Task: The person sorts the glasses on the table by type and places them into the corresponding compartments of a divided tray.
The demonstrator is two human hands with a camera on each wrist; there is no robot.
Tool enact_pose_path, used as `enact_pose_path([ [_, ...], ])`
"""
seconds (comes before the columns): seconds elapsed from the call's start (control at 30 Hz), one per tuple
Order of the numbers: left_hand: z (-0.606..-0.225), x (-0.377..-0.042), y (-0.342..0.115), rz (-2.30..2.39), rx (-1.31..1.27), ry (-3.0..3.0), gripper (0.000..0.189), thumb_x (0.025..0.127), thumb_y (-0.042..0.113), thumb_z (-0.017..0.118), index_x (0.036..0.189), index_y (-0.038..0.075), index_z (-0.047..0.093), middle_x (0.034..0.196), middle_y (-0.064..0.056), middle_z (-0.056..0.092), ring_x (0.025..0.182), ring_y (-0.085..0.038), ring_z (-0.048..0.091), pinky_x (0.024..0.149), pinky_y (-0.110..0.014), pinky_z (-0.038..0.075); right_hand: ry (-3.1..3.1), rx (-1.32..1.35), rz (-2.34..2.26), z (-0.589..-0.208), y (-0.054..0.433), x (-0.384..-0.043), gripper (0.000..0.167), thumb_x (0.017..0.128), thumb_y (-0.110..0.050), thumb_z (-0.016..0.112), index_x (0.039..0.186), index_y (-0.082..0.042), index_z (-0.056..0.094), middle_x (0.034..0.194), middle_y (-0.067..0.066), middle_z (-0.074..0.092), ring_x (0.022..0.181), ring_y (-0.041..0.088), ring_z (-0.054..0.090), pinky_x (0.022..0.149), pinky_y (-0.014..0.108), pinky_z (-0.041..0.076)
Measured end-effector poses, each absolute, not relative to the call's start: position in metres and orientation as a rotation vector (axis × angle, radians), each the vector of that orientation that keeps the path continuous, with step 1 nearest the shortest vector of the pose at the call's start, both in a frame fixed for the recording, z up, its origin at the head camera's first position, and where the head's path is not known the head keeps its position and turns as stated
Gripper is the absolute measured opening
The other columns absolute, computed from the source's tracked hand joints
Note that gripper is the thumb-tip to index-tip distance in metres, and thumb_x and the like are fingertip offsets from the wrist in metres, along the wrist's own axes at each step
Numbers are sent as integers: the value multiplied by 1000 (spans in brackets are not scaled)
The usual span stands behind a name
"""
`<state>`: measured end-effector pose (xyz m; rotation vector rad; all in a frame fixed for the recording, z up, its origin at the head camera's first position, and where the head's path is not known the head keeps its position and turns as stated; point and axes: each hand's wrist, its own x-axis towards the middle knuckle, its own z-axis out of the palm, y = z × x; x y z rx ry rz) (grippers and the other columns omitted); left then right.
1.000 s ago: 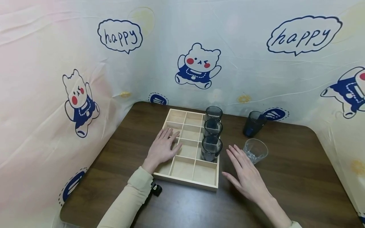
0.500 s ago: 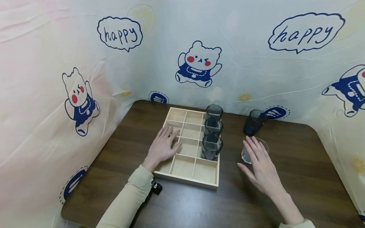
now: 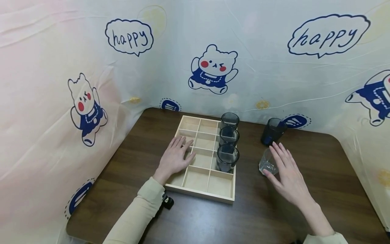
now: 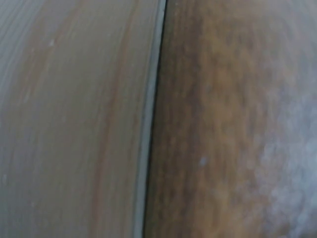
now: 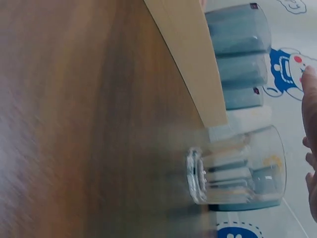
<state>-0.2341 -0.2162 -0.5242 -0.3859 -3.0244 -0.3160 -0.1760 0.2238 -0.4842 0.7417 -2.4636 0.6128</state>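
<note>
My left hand [image 3: 173, 158] rests on the left side of a pale wooden divided box [image 3: 199, 195], fingers spread and relaxed. A colourless drinking glass [image 3: 266, 166] stands upright on the table to the right of the box. Close at its right side is my right hand [image 3: 287, 176], fingers fairly straight and thumb apart, partly covering the glass. In the right wrist view a gap shows between the glass [image 5: 237, 168] and the fingers [image 5: 311, 104]. Three smoky grey glasses, the nearest one [image 3: 226, 162] included, stand in the box's right column.
A dark glass [image 3: 271, 132] stands on the brown table [image 3: 320, 162] behind the colourless one. The box's other compartments hold no glasses where visible. A printed curtain [image 3: 268, 67] hangs behind the table. Near the left cuff lies a small black object [image 3: 168, 202].
My right hand has moved right, from the space beside the box, across the colourless glass to its right side. The left hand and the glasses have stayed in place.
</note>
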Motion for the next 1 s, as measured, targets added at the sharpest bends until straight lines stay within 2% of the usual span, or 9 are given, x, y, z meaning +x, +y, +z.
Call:
enact_pose_path([
  [0.13,-524,-235,-216,-324,-392,-3015,71,109,63,46,167,22,50,177,-16,42,169,-35,32,144,-50,14,-2536,701,659,-479,235,-184,77,108,-40,68,170,-6,37,177,23,37,168,42,28,143,25,3],
  [0.2,-524,-236,-216,-321,-396,-3014,71,109,63,45,167,22,50,176,-16,42,169,-35,32,144,-50,14,-2574,671,696,-477,240,-188,78,106,-30,71,171,-6,35,177,24,35,168,44,27,144,29,5],
  [0.27,-525,-236,-216,-319,-401,-3013,71,109,63,45,167,21,50,176,-16,43,169,-35,33,144,-50,15,-2614,632,763,-474,245,-192,79,107,-26,71,173,-7,32,179,24,31,168,46,25,145,39,9],
  [0.4,-525,-236,-217,-312,-403,-3013,71,109,62,45,166,21,51,176,-17,43,169,-35,33,144,-50,16,-2683,546,937,-468,254,-201,80,111,-26,66,176,-11,23,183,22,21,169,50,20,140,65,15],
  [0.47,-525,-236,-217,-310,-401,-3017,70,110,62,44,166,21,51,176,-17,43,169,-35,33,144,-51,16,-2694,498,1015,-465,259,-207,80,112,-27,64,177,-12,21,183,23,20,168,53,20,136,74,17],
  [0.77,-523,-235,-216,-320,-384,-3024,70,109,61,45,167,21,50,176,-17,42,169,-36,32,144,-50,14,-2724,304,1185,-464,273,-238,81,113,-32,61,175,-2,20,177,35,26,162,62,26,129,80,22],
  [0.9,-524,-235,-216,-323,-380,-3030,71,110,62,44,167,22,49,177,-17,41,169,-35,32,144,-50,14,-2731,253,1306,-467,277,-248,85,112,-31,64,175,0,16,177,35,25,162,61,25,130,78,22],
  [0.97,-525,-235,-216,-321,-376,-3035,71,110,63,44,168,23,48,177,-16,41,169,-35,32,144,-49,13,-2727,240,1366,-468,279,-252,87,111,-29,66,175,0,15,178,35,24,162,60,26,139,51,28],
  [1.0,-525,-235,-216,-323,-376,-3033,70,110,63,44,168,22,49,177,-16,42,169,-35,32,144,-49,13,-2723,236,1399,-469,280,-254,88,111,-28,67,175,0,14,178,34,24,162,60,26,139,37,29],
])
